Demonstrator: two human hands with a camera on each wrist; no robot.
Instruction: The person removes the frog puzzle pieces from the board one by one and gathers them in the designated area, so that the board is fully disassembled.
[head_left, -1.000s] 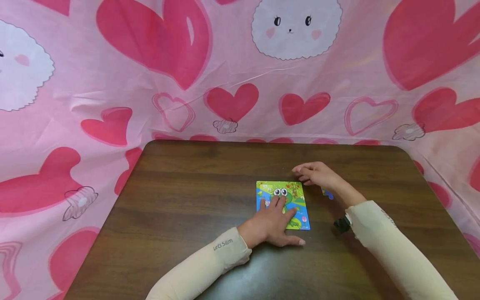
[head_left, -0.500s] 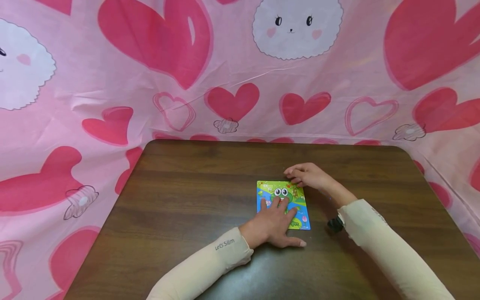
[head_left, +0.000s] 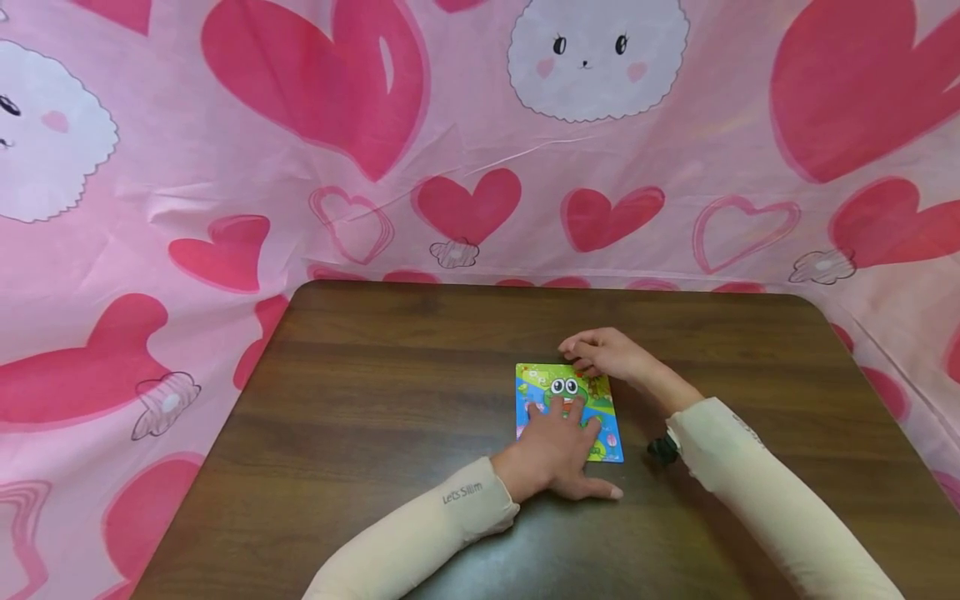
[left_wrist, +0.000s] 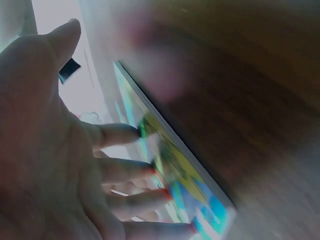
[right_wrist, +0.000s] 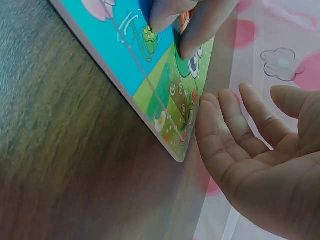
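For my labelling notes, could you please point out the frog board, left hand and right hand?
Frog board (head_left: 599,402): head view, printed surface right of the frog's face.
Left hand (head_left: 558,452): head view, back of the hand.
Right hand (head_left: 611,353): head view, back of the hand.

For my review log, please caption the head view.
On a brown table, left hand spread on a frog picture board, right hand by the board's far edge.
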